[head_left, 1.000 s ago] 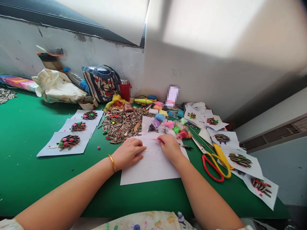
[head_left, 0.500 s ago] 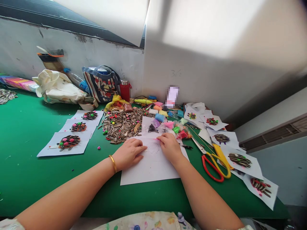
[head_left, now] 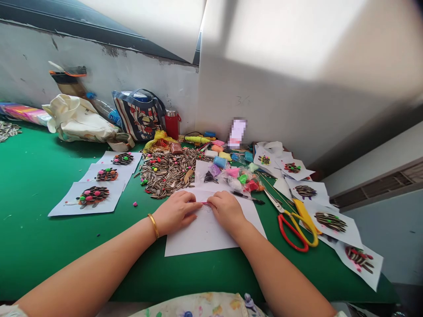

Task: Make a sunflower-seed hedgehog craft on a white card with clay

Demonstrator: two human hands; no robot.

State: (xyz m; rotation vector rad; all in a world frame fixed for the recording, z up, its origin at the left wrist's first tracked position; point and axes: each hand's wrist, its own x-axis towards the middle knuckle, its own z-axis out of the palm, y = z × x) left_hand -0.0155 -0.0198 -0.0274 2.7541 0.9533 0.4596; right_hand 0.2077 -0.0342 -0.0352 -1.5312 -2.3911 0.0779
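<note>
A white sheet of paper (head_left: 201, 240) lies in front of me, with a dotted outline drawing on it, mostly covered by my fingers. My left hand (head_left: 175, 212), with a gold bangle at the wrist, rests on the sheet; its thumb stands apart from its forefinger. My right hand (head_left: 228, 212) is curled, fingertips together at one end of a thin pink strip (head_left: 205, 203) that runs across the top of the drawing. The left forefinger reaches the strip's other end. What the strip is made of is too small to tell. A black pen (head_left: 247, 197) lies beyond my right hand.
Behind the sheet are a heap of striped sunflower seeds (head_left: 168, 174) and bagged coloured clay (head_left: 233, 171). Scissors (head_left: 297, 231) and a yellow cutter (head_left: 306, 213) lie at right. Seed-decorated cards (head_left: 110, 207) lie on both sides. A red flask (head_left: 172, 124) stands by the wall.
My right hand has moved left and slightly towards me, close to the left fingertips. The pink strip now lies between both hands, and more of the drawing is covered. My left hand has barely moved.
</note>
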